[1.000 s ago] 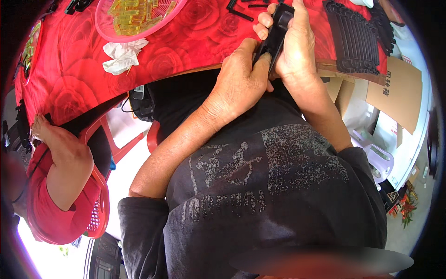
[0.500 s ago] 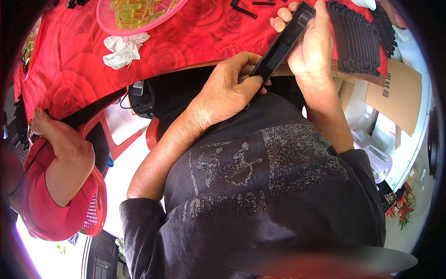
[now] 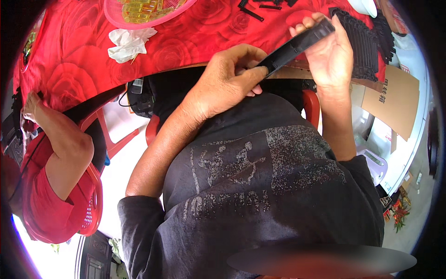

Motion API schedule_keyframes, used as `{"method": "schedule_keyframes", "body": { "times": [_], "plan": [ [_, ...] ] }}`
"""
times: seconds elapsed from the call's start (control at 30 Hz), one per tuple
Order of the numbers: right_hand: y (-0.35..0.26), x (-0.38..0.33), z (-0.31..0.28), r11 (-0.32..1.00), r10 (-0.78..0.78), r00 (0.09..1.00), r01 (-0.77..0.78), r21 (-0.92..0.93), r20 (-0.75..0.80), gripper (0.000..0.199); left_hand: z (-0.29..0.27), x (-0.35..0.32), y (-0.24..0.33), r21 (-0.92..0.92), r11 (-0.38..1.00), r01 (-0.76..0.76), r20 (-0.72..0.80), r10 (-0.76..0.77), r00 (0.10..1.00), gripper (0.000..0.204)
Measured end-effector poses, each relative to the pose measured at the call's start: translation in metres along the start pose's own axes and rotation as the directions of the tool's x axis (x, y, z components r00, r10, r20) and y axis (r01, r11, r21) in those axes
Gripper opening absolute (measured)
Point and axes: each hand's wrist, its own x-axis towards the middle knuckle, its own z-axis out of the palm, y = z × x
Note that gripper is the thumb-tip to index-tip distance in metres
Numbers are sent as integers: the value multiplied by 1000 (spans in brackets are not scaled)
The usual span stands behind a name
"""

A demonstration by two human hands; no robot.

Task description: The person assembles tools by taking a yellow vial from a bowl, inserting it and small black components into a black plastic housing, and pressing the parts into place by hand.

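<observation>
- A long, narrow black plastic strip (image 3: 295, 46) sits in the upper middle of the frame, slanting from lower left up to upper right, just in front of the edge of the counter (image 3: 83, 60).
- The strip is matte black and flat-sided, with small ridges or notches along its upper face; finer detail is too small to tell.
- The left hand (image 3: 227, 83) grips the strip's lower end, thumb and fingertips pinched shut around it.
- The right hand (image 3: 327, 53) holds the upper end, fingers wrapped behind the strip and thumb along its near side.
- The counter wears a red cloth with a rose pattern, filling the upper left of the frame.
- A stack of similar black ridged pieces (image 3: 367, 42) lies on the counter at the upper right, just beside the right hand.
- A crumpled white tissue (image 3: 129, 43) lies in the upper left, below a pink basket (image 3: 116, 11) of yellow parts.
- Another person in a red shirt (image 3: 39, 195) sits at the left edge.
</observation>
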Motion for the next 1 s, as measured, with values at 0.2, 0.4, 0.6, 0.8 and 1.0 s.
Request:
{"method": "schedule_keyframes", "body": {
  "times": [0.2,0.4,0.6,0.8,1.0],
  "plan": [
    [-7,-21,-8,973,65,996,-48,-228,68,40,-30,3,29,90,995,-32,-52,37,998,37],
    [-25,-34,7,677,506,802,-140,-722,318,41,-52,12,69,417,907,-65,122,15,992,39],
    [-15,-42,21,719,548,766,-226,-657,336,64,-42,17,95,619,779,-102,172,-7,985,64],
    [3,-41,19,850,361,826,-101,-517,433,48,-25,16,78,521,747,-413,-547,664,510,52],
    [36,-39,34,851,233,891,7,-525,389,58,-6,14,20,264,862,-434,-611,497,616,48]
  ]
}}
